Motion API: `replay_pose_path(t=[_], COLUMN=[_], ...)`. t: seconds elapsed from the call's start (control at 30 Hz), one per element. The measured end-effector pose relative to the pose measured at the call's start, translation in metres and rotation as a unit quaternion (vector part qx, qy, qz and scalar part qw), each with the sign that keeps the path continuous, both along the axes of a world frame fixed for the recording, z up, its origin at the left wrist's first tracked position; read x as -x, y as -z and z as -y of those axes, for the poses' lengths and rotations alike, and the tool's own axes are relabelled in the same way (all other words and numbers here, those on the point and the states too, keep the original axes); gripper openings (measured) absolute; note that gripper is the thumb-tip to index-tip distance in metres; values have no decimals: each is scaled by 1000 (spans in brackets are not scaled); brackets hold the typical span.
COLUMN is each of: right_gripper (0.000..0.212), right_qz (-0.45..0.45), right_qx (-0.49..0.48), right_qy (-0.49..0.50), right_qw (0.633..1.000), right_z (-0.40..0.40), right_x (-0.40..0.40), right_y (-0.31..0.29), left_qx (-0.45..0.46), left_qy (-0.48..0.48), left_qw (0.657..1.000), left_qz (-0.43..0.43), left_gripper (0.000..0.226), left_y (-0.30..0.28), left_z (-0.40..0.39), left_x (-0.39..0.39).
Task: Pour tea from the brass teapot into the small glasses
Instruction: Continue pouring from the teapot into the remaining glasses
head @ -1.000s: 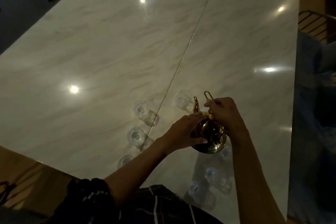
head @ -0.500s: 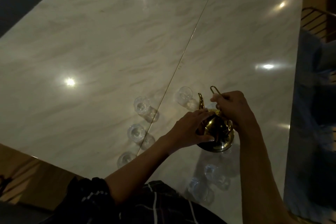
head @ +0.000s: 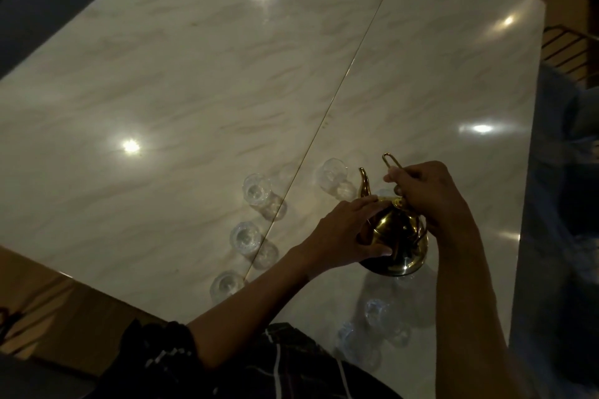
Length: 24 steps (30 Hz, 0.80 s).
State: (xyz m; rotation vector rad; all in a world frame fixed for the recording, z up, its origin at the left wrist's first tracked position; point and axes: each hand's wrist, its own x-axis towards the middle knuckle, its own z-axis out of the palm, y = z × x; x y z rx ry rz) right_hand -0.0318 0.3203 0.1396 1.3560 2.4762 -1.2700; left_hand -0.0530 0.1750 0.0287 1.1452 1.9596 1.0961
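**Both hands on the brass teapot among small glasses**

The brass teapot (head: pixel 397 241) sits near the front right part of the pale marble tabletop (head: pixel 194 81), its curved spout (head: pixel 364 185) pointing away from the person. The right hand (head: pixel 428 194) has its fingers curled round the thin wire handle (head: pixel 390 163), which rises above the pot. The left hand (head: pixel 346 233) cups the pot's left side, fingers laid over the shoulder near the lid and thumb pressed against the lower body.

One small clear glass (head: pixel 334 176) stands just beyond the spout. Three more stand in a line to the left along the thin seam (head: pixel 356 48) running across the tabletop: a far one (head: pixel 256 193), a middle one (head: pixel 245 236) and a near one (head: pixel 227 285). Further glasses (head: pixel 377 311) stand in the shadow close to the person, below the teapot; how many cannot be told. Whether any glass holds tea cannot be told in the dim light. A dark striped sleeve (head: pixel 155 350) covers the left upper arm.
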Motion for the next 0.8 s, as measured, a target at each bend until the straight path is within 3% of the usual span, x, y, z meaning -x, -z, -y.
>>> replay_pose_path(t=[0.8], right_gripper=[26], right_qz=[10], right_qx=[-31], right_qy=[-12], right_qw=[999], right_z=[-4], right_x=[-4], right_y=[-25], left_qx=[-26], left_qy=[3], left_qw=[1000], left_qz=[-4], left_gripper=[87], left_y=[-7], left_z=[-11], left_x=[-8])
